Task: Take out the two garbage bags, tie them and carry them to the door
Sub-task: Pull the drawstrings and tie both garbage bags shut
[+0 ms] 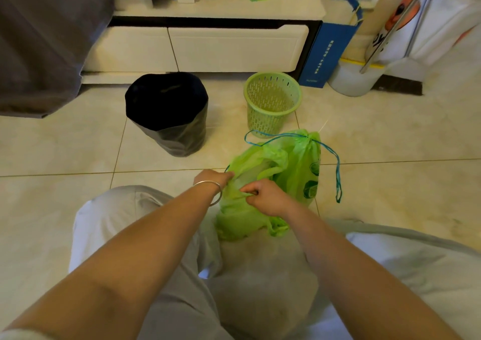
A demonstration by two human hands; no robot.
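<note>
Far green bag [303,162] out, drawstring cinched. Near green bag [242,217] still open: left hand [212,179], right hand [268,196] grip pinching its rim. Carry to door left.

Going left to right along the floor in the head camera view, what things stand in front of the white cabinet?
Dark bin lined with a black bag → pale green perforated plastic basket → upright blue paper bag → white round container.

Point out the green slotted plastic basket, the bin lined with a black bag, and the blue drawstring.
green slotted plastic basket [270,105], head view, front wall.
bin lined with a black bag [179,136], head view, outer side.
blue drawstring [337,173], head view, hanging loop.
</note>
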